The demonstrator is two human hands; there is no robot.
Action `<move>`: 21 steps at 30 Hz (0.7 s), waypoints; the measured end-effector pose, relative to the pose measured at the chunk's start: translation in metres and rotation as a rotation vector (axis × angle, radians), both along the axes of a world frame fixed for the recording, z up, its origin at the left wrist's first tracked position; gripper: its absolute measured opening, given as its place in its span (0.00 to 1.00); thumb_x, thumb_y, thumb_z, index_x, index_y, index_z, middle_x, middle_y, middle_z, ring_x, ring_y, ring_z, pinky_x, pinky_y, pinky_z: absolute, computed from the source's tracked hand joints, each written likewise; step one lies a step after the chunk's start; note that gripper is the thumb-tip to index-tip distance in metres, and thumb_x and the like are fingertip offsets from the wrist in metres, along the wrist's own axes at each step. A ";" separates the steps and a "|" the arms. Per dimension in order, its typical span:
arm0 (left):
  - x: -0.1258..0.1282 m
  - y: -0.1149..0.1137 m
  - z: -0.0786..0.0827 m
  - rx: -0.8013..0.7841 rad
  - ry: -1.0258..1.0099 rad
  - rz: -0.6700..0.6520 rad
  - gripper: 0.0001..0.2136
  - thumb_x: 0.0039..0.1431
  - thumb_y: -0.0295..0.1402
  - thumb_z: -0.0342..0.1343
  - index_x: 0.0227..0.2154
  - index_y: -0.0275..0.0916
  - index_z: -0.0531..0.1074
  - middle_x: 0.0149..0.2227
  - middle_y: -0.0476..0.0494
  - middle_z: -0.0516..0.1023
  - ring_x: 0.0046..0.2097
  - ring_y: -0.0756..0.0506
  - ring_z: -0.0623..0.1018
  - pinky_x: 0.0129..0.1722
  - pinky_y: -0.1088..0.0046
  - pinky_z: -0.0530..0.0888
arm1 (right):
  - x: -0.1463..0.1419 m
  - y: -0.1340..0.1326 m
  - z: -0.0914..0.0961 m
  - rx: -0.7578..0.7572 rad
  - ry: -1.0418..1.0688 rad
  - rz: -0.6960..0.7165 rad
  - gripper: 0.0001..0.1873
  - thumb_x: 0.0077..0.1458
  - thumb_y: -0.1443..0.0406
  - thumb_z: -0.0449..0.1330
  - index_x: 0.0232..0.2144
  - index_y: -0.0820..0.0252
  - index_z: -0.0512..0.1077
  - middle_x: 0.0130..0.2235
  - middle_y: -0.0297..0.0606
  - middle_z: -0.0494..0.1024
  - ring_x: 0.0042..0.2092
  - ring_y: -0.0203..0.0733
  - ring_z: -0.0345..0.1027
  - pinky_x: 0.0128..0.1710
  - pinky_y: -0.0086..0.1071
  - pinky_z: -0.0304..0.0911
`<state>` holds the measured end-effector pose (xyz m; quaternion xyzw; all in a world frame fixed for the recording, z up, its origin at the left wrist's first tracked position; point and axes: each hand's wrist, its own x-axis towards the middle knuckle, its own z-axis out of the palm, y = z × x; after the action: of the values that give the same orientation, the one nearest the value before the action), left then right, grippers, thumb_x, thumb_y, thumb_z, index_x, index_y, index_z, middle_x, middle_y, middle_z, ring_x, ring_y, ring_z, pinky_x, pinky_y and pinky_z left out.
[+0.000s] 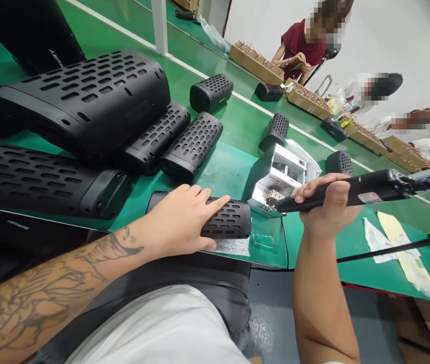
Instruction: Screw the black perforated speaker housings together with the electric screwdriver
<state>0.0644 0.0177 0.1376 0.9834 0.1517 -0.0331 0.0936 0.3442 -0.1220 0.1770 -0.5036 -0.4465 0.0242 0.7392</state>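
Note:
My left hand [184, 217] lies across a black perforated housing [230, 220] at the near table edge, gripping it. The thumb is at its near side, the index finger stretches along the top, and the other fingers reach over its far edge. In my right hand [328, 210] is a black electric screwdriver [374, 186], held nearly level, with a cord at its rear end. Its tip is at the front of a silver and black screw feeder [275, 177]; whether a screw is on the bit is too small to tell.
Several similar black housings [194, 144] stand on the green table [233, 164], with large ones [97, 96] at the left. Clear plastic [233, 246] lies under the held housing. A dark rod [385, 253] crosses at right. Co-workers [303, 45] sit behind cardboard trays [256, 63].

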 end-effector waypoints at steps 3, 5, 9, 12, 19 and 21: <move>-0.003 0.009 -0.003 -0.031 0.016 0.008 0.53 0.66 0.62 0.75 0.87 0.49 0.65 0.63 0.31 0.86 0.56 0.27 0.87 0.54 0.53 0.77 | -0.015 -0.015 0.016 0.005 0.012 0.056 0.26 0.61 0.40 0.82 0.33 0.52 0.83 0.21 0.26 0.77 0.17 0.39 0.69 0.19 0.35 0.73; -0.004 0.011 -0.006 -0.025 0.012 -0.005 0.52 0.68 0.63 0.73 0.88 0.50 0.63 0.63 0.32 0.86 0.56 0.28 0.87 0.53 0.54 0.76 | -0.035 -0.031 0.031 -0.002 0.015 0.155 0.26 0.61 0.38 0.81 0.34 0.51 0.85 0.21 0.27 0.78 0.16 0.40 0.68 0.19 0.38 0.75; -0.004 0.010 -0.009 -0.017 0.001 -0.023 0.52 0.69 0.63 0.73 0.88 0.48 0.63 0.61 0.31 0.85 0.57 0.27 0.86 0.55 0.52 0.77 | -0.086 -0.056 0.052 -0.171 0.147 0.225 0.24 0.65 0.37 0.80 0.36 0.46 0.87 0.23 0.26 0.79 0.18 0.40 0.70 0.26 0.41 0.77; -0.004 0.009 -0.009 -0.017 -0.005 -0.023 0.53 0.68 0.63 0.73 0.88 0.47 0.63 0.62 0.31 0.85 0.57 0.27 0.86 0.55 0.52 0.77 | -0.108 -0.052 0.050 -0.202 0.162 0.254 0.27 0.60 0.36 0.83 0.33 0.48 0.86 0.23 0.26 0.80 0.19 0.40 0.72 0.25 0.40 0.74; -0.007 0.006 -0.011 -0.005 -0.034 -0.034 0.53 0.68 0.62 0.74 0.87 0.46 0.63 0.61 0.32 0.85 0.57 0.27 0.86 0.56 0.52 0.78 | -0.095 -0.032 0.029 -0.178 0.153 0.374 0.26 0.58 0.40 0.86 0.35 0.52 0.86 0.24 0.28 0.81 0.19 0.40 0.73 0.24 0.38 0.73; -0.007 0.006 -0.011 -0.005 -0.040 -0.035 0.53 0.67 0.62 0.75 0.87 0.47 0.63 0.61 0.32 0.85 0.57 0.27 0.86 0.55 0.53 0.78 | -0.093 -0.030 0.026 -0.200 0.152 0.412 0.26 0.59 0.41 0.86 0.34 0.53 0.85 0.24 0.28 0.81 0.19 0.40 0.73 0.25 0.38 0.75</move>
<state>0.0572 0.0232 0.1268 0.9861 0.1324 -0.0156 0.0987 0.2514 -0.1516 0.2030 -0.4693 -0.4781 0.2562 0.6968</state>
